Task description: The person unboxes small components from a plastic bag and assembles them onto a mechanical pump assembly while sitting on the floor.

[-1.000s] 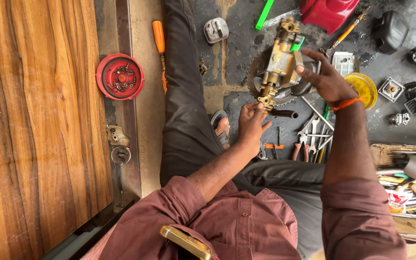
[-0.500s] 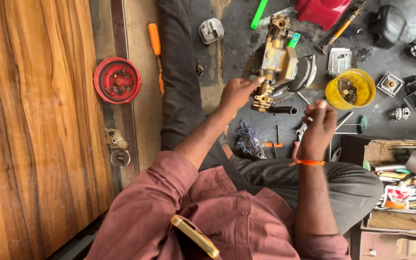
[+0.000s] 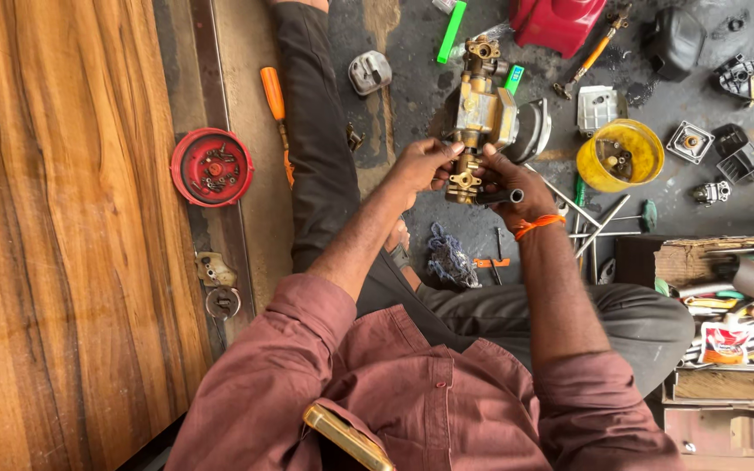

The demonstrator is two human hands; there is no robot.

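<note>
1. While we sit on the floor, our left hand (image 3: 421, 166) and right hand (image 3: 506, 179) both close on the lower end of a brass pump body (image 3: 479, 113); we take this part as our landmark.
2. Left hand: fingers curled shut on the brass fitting at the pump body's near end, from its left side.
3. Right hand: closed around a dark tool handle (image 3: 499, 197) held against the same fitting, from its right side; the tool's tip is hidden.
4. Pump body: far end resting on the dark floor, near end raised between the two grips, so the held point lies right at our fingertips.
5. Risk, as we judge it: the tool could slip off the small fitting, since only fingertips steady the heavy casting.
6. Right of the pump body: a yellow tub (image 3: 620, 155) of small parts. Well left: a red round lid (image 3: 212, 167) with screws, and an orange-handled screwdriver (image 3: 274, 96).
</note>
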